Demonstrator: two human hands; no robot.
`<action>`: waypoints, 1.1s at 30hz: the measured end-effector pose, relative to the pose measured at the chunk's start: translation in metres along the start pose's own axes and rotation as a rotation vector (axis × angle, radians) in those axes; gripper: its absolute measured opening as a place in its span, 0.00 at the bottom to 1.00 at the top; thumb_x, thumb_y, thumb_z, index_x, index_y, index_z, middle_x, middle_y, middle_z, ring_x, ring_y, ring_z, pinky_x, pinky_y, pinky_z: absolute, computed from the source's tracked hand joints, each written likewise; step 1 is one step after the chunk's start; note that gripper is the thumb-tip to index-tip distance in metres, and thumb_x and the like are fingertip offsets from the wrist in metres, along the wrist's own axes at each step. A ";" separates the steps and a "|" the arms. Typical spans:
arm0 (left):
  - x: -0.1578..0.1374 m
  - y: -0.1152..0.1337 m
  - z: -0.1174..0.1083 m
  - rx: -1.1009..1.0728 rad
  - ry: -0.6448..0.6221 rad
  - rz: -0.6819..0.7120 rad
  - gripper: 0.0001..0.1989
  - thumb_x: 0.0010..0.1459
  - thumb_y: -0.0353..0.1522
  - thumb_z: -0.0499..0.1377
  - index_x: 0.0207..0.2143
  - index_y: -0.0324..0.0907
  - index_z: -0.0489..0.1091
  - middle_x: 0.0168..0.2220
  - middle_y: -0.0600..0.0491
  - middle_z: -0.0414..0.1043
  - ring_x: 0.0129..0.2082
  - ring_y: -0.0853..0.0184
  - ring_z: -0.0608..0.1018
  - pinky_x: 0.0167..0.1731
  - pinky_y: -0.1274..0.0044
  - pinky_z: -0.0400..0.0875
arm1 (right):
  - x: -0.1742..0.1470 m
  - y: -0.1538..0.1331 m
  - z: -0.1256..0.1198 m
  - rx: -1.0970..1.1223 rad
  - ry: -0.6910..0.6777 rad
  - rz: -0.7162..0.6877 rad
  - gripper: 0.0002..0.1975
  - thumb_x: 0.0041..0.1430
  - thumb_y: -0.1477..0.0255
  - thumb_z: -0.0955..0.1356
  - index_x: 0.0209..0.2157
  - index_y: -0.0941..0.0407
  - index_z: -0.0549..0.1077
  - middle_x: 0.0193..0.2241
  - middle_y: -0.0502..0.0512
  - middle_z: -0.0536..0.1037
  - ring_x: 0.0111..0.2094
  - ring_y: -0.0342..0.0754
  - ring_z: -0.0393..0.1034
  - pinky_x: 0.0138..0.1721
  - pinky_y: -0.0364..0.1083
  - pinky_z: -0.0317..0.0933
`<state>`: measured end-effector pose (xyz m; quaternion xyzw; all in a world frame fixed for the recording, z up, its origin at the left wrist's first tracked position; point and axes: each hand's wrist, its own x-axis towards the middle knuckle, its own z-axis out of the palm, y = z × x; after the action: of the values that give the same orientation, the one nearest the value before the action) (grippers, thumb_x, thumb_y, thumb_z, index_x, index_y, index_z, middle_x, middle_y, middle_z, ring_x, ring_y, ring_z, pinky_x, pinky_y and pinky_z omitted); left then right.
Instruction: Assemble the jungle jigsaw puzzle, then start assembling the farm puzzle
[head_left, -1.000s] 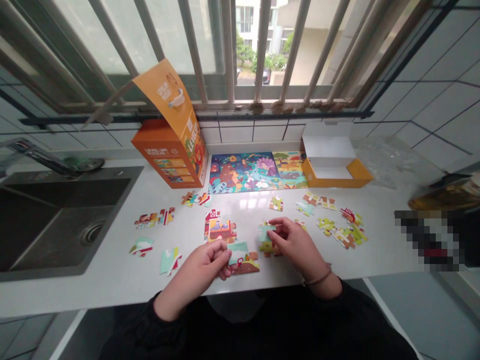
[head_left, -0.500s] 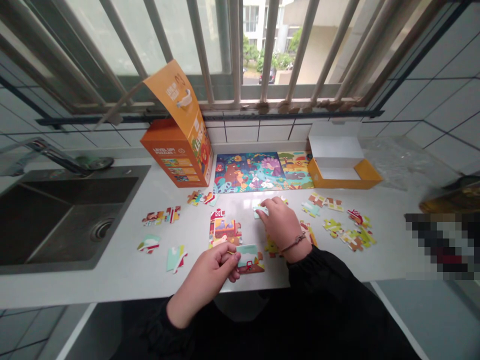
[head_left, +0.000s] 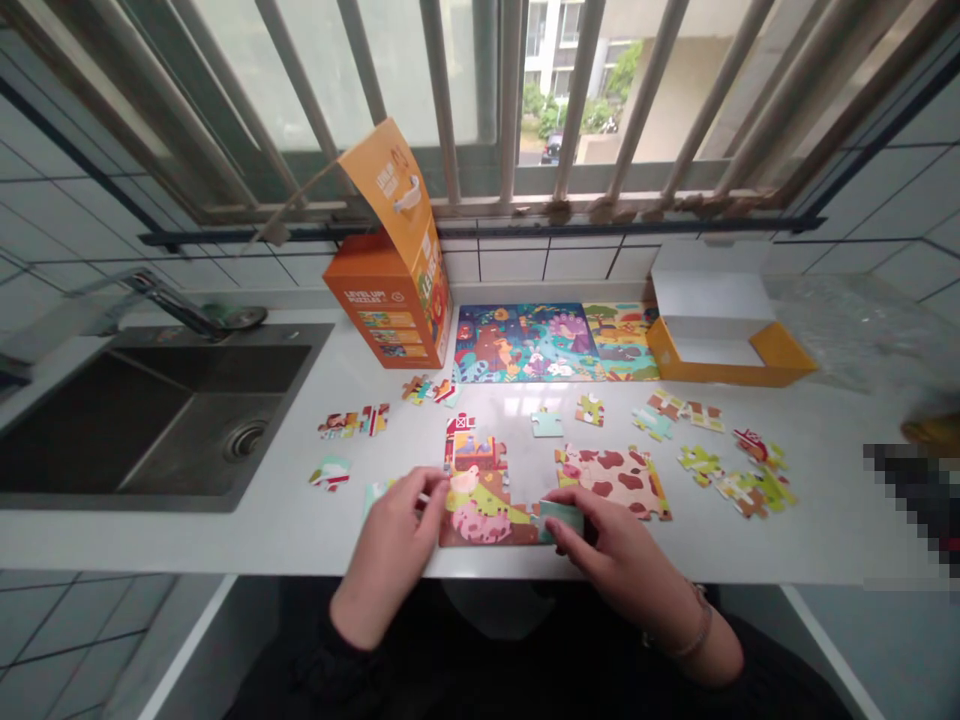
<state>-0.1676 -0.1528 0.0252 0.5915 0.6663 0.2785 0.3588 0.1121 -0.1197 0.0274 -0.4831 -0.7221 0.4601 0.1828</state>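
Observation:
My right hand (head_left: 619,550) pinches a pale blue-green puzzle piece (head_left: 566,516) between thumb and fingers, low over the counter. That piece is at the right end of a joined farm puzzle section (head_left: 480,505) with a pink pig, a hen and a red barn. At the section's left edge is my left hand (head_left: 394,550), fingers curled and thumb close to the index finger. What lies between those fingertips is hidden. Right of the section is a joined cow part (head_left: 611,475), just beyond my right hand. A pale blue piece (head_left: 547,424) lies above the gap between them.
Loose pieces lie left (head_left: 330,472) and right (head_left: 739,475). Behind stand an orange puzzle box (head_left: 386,310), a finished animal puzzle (head_left: 517,345) and an open yellow box (head_left: 731,360). A sink (head_left: 187,420) is at the left; barred window behind.
My left hand has released the piece with the red vehicle and moved to the joined section's left edge. My right hand has left the upper pale blue piece and come down, now holding a piece.

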 end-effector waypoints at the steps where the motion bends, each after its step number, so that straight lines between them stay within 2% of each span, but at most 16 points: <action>1: 0.002 -0.012 -0.013 0.166 0.118 0.015 0.17 0.73 0.45 0.53 0.47 0.45 0.76 0.45 0.46 0.83 0.43 0.55 0.84 0.48 0.65 0.77 | -0.003 0.004 -0.001 0.011 0.025 0.024 0.16 0.74 0.59 0.68 0.53 0.52 0.78 0.40 0.54 0.85 0.39 0.52 0.81 0.45 0.50 0.69; 3: 0.007 -0.041 -0.042 0.492 0.358 0.001 0.19 0.71 0.40 0.50 0.48 0.40 0.76 0.47 0.39 0.82 0.50 0.47 0.82 0.57 0.58 0.73 | -0.009 0.011 -0.003 0.057 0.055 0.066 0.19 0.74 0.55 0.67 0.54 0.53 0.77 0.41 0.55 0.85 0.38 0.52 0.81 0.44 0.50 0.70; 4: 0.009 -0.056 -0.057 0.641 0.411 -0.042 0.22 0.70 0.39 0.49 0.51 0.37 0.75 0.50 0.35 0.80 0.53 0.44 0.80 0.59 0.55 0.71 | -0.011 0.013 -0.003 0.083 0.062 0.086 0.20 0.73 0.53 0.67 0.54 0.53 0.77 0.42 0.56 0.85 0.37 0.52 0.82 0.43 0.50 0.71; 5: 0.010 -0.072 -0.071 0.759 0.444 -0.112 0.24 0.69 0.40 0.49 0.54 0.33 0.74 0.52 0.31 0.78 0.55 0.40 0.79 0.60 0.52 0.70 | -0.013 0.016 -0.003 0.105 0.062 0.101 0.21 0.73 0.52 0.67 0.55 0.53 0.76 0.42 0.56 0.84 0.37 0.52 0.82 0.42 0.51 0.71; 7: 0.009 -0.097 -0.096 0.870 0.430 -0.250 0.31 0.69 0.47 0.49 0.57 0.29 0.73 0.51 0.27 0.77 0.56 0.36 0.77 0.59 0.50 0.70 | -0.015 0.020 -0.003 0.135 0.051 0.117 0.22 0.73 0.51 0.67 0.55 0.53 0.76 0.41 0.56 0.84 0.37 0.53 0.82 0.41 0.51 0.71; 9: 0.009 -0.113 -0.114 0.827 0.385 -0.304 0.34 0.68 0.52 0.51 0.56 0.30 0.73 0.51 0.29 0.77 0.56 0.37 0.77 0.60 0.53 0.70 | -0.015 0.024 -0.002 0.149 0.042 0.119 0.22 0.72 0.51 0.68 0.55 0.53 0.76 0.42 0.56 0.84 0.38 0.54 0.82 0.42 0.52 0.71; 12: 0.011 -0.118 -0.129 0.673 0.359 -0.318 0.30 0.64 0.53 0.58 0.53 0.36 0.73 0.48 0.36 0.78 0.54 0.41 0.79 0.58 0.58 0.72 | -0.013 0.027 -0.001 0.165 0.039 0.117 0.22 0.71 0.51 0.69 0.55 0.52 0.76 0.44 0.57 0.83 0.40 0.55 0.81 0.44 0.53 0.72; 15: 0.018 -0.112 -0.138 0.568 0.360 -0.326 0.27 0.56 0.51 0.65 0.47 0.40 0.73 0.45 0.41 0.79 0.47 0.45 0.81 0.49 0.63 0.76 | -0.011 0.027 0.000 0.191 0.047 0.126 0.23 0.70 0.51 0.70 0.56 0.51 0.77 0.44 0.57 0.83 0.41 0.56 0.80 0.42 0.53 0.72; 18: 0.025 -0.106 -0.140 0.468 0.360 -0.332 0.27 0.51 0.52 0.68 0.44 0.42 0.72 0.40 0.45 0.80 0.39 0.51 0.82 0.37 0.68 0.74 | -0.009 0.026 -0.001 0.221 0.051 0.148 0.24 0.69 0.51 0.71 0.57 0.52 0.77 0.41 0.55 0.83 0.38 0.54 0.79 0.39 0.51 0.71; 22: 0.030 -0.094 -0.121 0.022 0.403 -0.258 0.24 0.54 0.52 0.69 0.38 0.46 0.67 0.30 0.54 0.79 0.31 0.60 0.82 0.30 0.75 0.69 | -0.008 0.028 -0.003 0.295 0.018 0.177 0.25 0.69 0.50 0.71 0.57 0.52 0.76 0.36 0.54 0.82 0.33 0.51 0.77 0.34 0.48 0.68; 26: 0.030 -0.061 -0.073 -0.470 0.443 -0.235 0.27 0.50 0.46 0.76 0.41 0.46 0.65 0.25 0.61 0.76 0.23 0.68 0.78 0.27 0.80 0.71 | -0.008 0.030 -0.003 0.399 0.030 0.201 0.29 0.70 0.47 0.69 0.60 0.54 0.75 0.31 0.51 0.80 0.30 0.49 0.74 0.33 0.48 0.69; 28: 0.026 -0.036 -0.043 -0.667 0.347 -0.269 0.33 0.49 0.43 0.78 0.52 0.45 0.67 0.31 0.58 0.81 0.30 0.66 0.84 0.32 0.79 0.78 | -0.007 0.030 -0.002 0.459 0.037 0.201 0.31 0.70 0.45 0.68 0.59 0.55 0.76 0.29 0.50 0.78 0.30 0.48 0.74 0.34 0.48 0.70; 30: 0.019 -0.011 -0.015 -0.829 0.169 -0.293 0.37 0.52 0.41 0.78 0.60 0.43 0.68 0.38 0.52 0.85 0.39 0.62 0.88 0.41 0.75 0.83 | -0.007 0.029 -0.001 0.540 0.038 0.214 0.34 0.69 0.42 0.67 0.59 0.55 0.78 0.29 0.50 0.78 0.29 0.48 0.75 0.34 0.49 0.71; 33: 0.011 0.015 0.018 -1.009 -0.052 -0.349 0.31 0.57 0.38 0.76 0.60 0.41 0.72 0.45 0.45 0.85 0.43 0.58 0.89 0.46 0.72 0.85 | -0.006 0.031 0.000 0.670 0.058 0.244 0.37 0.66 0.39 0.68 0.59 0.56 0.78 0.30 0.51 0.78 0.29 0.49 0.75 0.33 0.49 0.71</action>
<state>-0.1451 -0.1409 0.0251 0.2324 0.5288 0.4856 0.6561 0.1315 -0.1213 0.0029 -0.4919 -0.4627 0.6758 0.2954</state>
